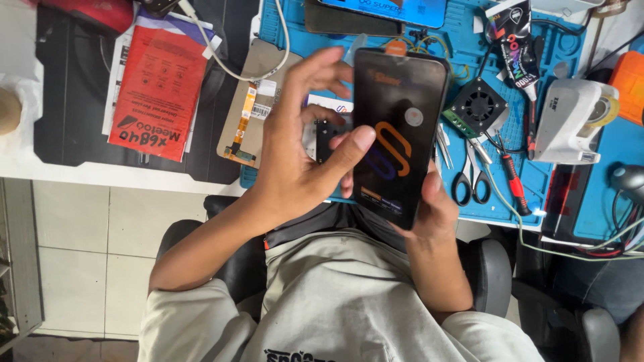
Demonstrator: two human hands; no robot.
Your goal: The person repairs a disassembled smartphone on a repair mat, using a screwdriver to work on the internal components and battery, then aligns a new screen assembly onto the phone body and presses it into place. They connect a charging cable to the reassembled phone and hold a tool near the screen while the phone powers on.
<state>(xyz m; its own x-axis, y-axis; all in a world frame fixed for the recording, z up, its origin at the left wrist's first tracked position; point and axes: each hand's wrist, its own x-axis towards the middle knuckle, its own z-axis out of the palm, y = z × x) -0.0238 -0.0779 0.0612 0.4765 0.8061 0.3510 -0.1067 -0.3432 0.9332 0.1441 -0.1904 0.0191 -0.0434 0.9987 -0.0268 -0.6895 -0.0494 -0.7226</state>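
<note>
A black phone [400, 127] with a lit screen showing an orange and blue loop shape is held upright over the edge of a blue work mat [510, 201]. My right hand [433, 208] grips the phone from below and behind, at its lower right side. My left hand [302, 147] is beside the phone's left edge, thumb pressed on the screen's left side, the other fingers spread apart above it. A small black part [327, 134] with holes shows behind the left fingers.
On the mat lie scissors [469, 181], a red-handled tool [513, 181], a small black fan [477, 106] and a white tape dispenser [570, 121]. A red packet [157, 80], a tan screen panel with orange flex cable [245, 114] and a white cable [228, 64] lie left.
</note>
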